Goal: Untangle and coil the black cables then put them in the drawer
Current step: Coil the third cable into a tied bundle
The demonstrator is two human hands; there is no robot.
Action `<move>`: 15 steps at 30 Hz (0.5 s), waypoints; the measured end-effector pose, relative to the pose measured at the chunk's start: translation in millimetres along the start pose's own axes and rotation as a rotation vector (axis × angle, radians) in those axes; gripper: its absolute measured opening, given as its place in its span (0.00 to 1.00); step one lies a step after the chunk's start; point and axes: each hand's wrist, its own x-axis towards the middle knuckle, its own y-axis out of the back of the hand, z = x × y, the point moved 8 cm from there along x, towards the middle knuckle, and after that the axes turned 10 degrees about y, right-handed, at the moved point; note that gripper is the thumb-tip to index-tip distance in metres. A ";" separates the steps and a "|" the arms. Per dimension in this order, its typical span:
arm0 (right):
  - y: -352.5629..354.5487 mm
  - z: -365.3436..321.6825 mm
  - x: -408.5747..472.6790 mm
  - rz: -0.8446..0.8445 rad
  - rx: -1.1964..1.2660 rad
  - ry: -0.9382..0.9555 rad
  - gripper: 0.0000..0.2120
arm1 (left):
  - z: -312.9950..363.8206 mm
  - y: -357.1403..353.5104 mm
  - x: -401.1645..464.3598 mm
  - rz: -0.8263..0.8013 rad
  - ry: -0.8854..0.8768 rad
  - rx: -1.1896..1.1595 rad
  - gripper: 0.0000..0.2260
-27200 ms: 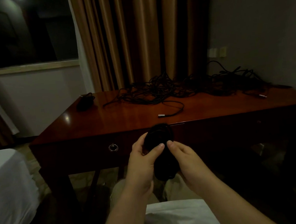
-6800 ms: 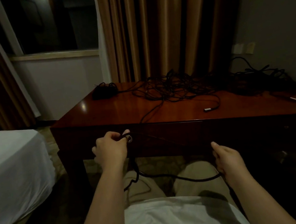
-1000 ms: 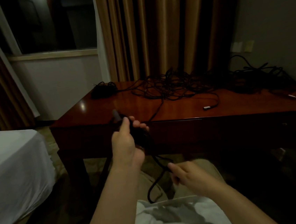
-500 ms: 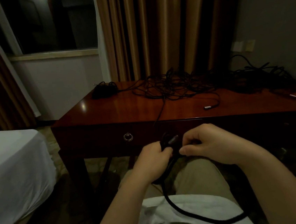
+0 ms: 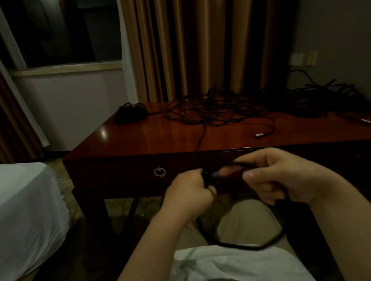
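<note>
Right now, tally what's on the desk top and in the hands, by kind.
Coiled cable bundle on desk: 1
Tangled cable pile on desk: 1, strands uncountable
Cable being coiled, gripped by left hand and right hand: 1
Total: 3

Desk [image 5: 161,133] spans centre to right of frame, drawer [image 5: 137,175] in its front face with ring pull [image 5: 159,172] left of centre. Cable tangle [image 5: 222,108] lies on the desk top toward its rear edge, upper centre; coiled bundle [image 5: 129,113] at the rear left corner. Curtain [image 5: 203,35] stands behind the desk. Bed [image 5: 16,215] occupies lower left. Left hand [image 5: 189,195] and right hand [image 5: 284,175] are before the drawer, lower centre, a cable [image 5: 243,245] between them looping down over the lap.
</note>
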 end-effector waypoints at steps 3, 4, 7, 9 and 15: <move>20.4 1.3 -7.5 0.129 0.014 -0.013 0.13 | -18.1 31.4 9.3 0.222 0.099 -0.095 0.05; 28.8 4.1 -8.8 0.199 -0.015 -0.023 0.12 | -21.9 37.8 11.1 0.263 0.105 -0.084 0.05; 50.0 2.7 -9.6 0.474 -0.071 0.073 0.12 | -16.5 42.0 8.9 0.264 0.037 -0.141 0.10; 53.1 -9.1 -8.5 0.639 -0.090 0.230 0.14 | -2.4 25.2 1.8 0.063 -0.030 -0.448 0.18; 14.0 6.3 31.0 0.606 -0.337 0.199 0.19 | 15.5 9.3 -5.2 -0.134 -0.088 -1.072 0.16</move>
